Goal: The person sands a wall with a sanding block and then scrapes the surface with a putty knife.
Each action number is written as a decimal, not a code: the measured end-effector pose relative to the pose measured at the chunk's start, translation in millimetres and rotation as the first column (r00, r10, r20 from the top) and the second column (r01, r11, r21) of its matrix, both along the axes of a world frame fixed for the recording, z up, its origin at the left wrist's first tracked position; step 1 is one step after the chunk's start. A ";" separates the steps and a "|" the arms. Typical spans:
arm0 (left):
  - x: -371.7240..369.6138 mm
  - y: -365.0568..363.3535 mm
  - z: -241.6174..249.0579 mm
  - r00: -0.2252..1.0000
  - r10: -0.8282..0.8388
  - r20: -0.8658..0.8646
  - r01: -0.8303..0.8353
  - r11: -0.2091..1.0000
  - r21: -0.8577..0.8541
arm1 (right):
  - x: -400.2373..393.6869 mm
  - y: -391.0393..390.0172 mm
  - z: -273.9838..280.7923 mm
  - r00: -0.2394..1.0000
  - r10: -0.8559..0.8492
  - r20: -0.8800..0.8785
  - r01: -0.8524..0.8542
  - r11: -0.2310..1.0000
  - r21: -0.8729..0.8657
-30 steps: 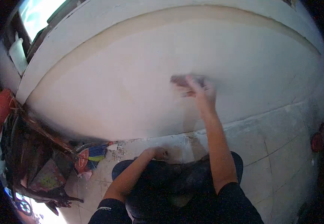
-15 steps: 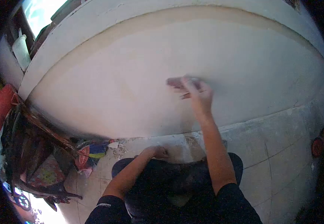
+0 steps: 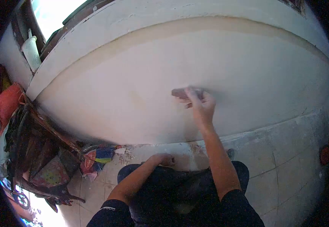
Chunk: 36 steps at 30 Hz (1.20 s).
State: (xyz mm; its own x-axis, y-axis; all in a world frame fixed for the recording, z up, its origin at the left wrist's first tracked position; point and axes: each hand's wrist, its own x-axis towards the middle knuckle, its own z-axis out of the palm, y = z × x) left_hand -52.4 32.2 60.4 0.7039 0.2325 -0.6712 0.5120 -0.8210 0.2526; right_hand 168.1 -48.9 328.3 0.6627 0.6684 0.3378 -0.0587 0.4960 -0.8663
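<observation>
My right hand (image 3: 201, 103) grips a flat, dark reddish-brown block (image 3: 179, 93) against the white wall (image 3: 141, 68). The thumb lies over the block and the fingers are curled beneath it. What the block is made of cannot be told. Low in front of my body, my left hand (image 3: 164, 159) rests near my knee with its fingers curled in; whether anything is inside them is hidden. A faint brownish patch (image 3: 190, 130) marks the wall below the right hand.
Tiled floor (image 3: 261, 181) runs along the wall's base. At the left lie a red bag (image 3: 9, 104), dark piled items (image 3: 30, 151) and a colourful crumpled packet (image 3: 103, 154). A white container (image 3: 31, 52) hangs at the upper left. A reddish round object (image 3: 326, 154) is at the right edge.
The whole view has shifted, so the wall and floor items appear slightly lower. The right hand still holds the block at nearly the same place on the wall.
</observation>
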 end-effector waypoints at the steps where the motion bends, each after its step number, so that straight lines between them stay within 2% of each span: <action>1: -1.7 3.4 -6.9 0.993 0.117 -0.006 -0.117 0.989 -0.089 | 10.1 -2.1 2.9 0.997 -0.054 -0.048 0.054 0.999 0.006; 2: -3.6 6.6 -14.4 0.972 0.234 -0.021 -0.234 0.955 -0.180 | 26.7 -7.8 6.1 0.990 -0.104 -0.095 0.105 0.994 0.005; 3: -3.7 9.4 -21.1 0.970 0.241 -0.016 -0.240 0.954 -0.180 | 44.1 -13.9 11.4 0.971 -0.112 -0.211 0.130 0.989 0.073; 4: -2.1 10.9 -28.4 0.991 0.137 0.015 -0.134 0.986 -0.103 | 60.6 -22.0 17.1 0.940 -0.111 -0.323 0.161 0.978 0.134; 5: -0.2 13.0 -36.4 0.999 0.028 0.038 -0.027 0.999 -0.020 | 74.5 -32.4 22.9 0.907 -0.245 -0.342 0.304 0.944 0.130; 6: 0.9 14.6 -46.0 0.998 0.032 0.046 -0.032 0.999 -0.018 | 82.3 -38.9 27.9 0.854 -0.374 -0.361 0.442 0.888 0.125; 9: 2.0 20.4 -55.3 0.999 0.047 0.006 -0.047 0.998 -0.048 | 75.7 -27.5 16.4 0.874 -0.305 -0.378 0.378 0.916 0.135; 11: -3.5 19.4 -47.6 1.000 0.028 -0.011 -0.029 0.998 -0.060 | 43.0 -18.0 12.4 0.960 -0.205 -0.192 0.218 0.975 0.051; 13: -1.9 14.6 -47.2 0.999 0.032 -0.006 -0.033 0.998 -0.058 | 18.2 -15.7 12.6 0.997 0.045 0.059 -0.043 0.999 -0.033; 16: -0.2 17.1 -49.9 0.999 0.053 0.013 -0.052 0.997 -0.063 | 27.6 -11.3 11.3 0.993 0.037 0.114 -0.024 0.993 -0.118; 18: -4.2 22.5 -48.8 0.997 0.072 0.027 -0.070 0.995 -0.069 | 51.3 -24.8 19.6 0.990 -0.136 -0.027 0.134 0.989 -0.056; 20: -9.5 19.5 -47.5 0.994 0.003 0.112 0.003 0.999 -0.053 | 83.9 -30.0 20.4 0.940 -0.197 -0.277 0.250 0.953 0.170; 23: -9.2 8.6 -22.5 0.992 0.053 0.114 -0.046 0.997 -0.061 | 73.9 -33.6 24.2 0.925 -0.278 -0.258 0.320 0.937 0.141; 25: -6.2 7.0 -15.0 0.989 0.078 0.123 -0.071 0.996 -0.056 | 42.6 -37.3 32.6 0.991 -0.126 -0.040 0.122 0.989 -0.083; 27: -5.3 7.4 -33.5 0.987 0.095 0.130 -0.087 0.994 -0.065 | 21.8 -18.6 14.7 0.994 0.072 0.084 -0.066 0.996 -0.068; 29: 0.0 25.7 -82.4 0.986 -0.109 0.127 0.107 0.994 0.026 | 21.3 -14.6 7.3 0.991 0.088 0.098 -0.081 0.994 -0.072; 30: 4.1 20.8 -69.5 0.985 -0.115 0.132 0.112 0.993 0.030 | 22.6 -13.5 7.4 0.987 0.118 0.108 -0.111 0.991 -0.071; 31: 5.1 10.8 -43.7 0.997 -0.047 0.063 0.043 0.997 0.063 | 29.7 -16.1 12.4 0.987 0.116 0.112 -0.110 0.992 -0.066; 32: 4.7 4.8 -28.9 1.000 0.028 -0.005 -0.027 0.995 0.098 | 42.6 -22.9 18.5 0.999 -0.042 -0.030 0.042 0.999 -0.013; 33: 4.5 8.2 -38.9 0.999 0.032 -0.002 -0.032 0.995 0.098 | 54.7 -29.2 21.3 0.966 -0.190 -0.177 0.196 0.980 0.017; 35: 4.9 21.0 -73.3 0.999 -0.023 0.034 0.021 0.998 0.062 | 81.1 -38.6 18.9 0.960 -0.197 -0.197 0.213 0.975 0.067; 36: 5.7 19.9 -69.9 0.999 -0.021 0.037 0.018 0.998 0.063 | 88.2 -41.1 18.9 0.952 -0.210 -0.221 0.239 0.964 0.113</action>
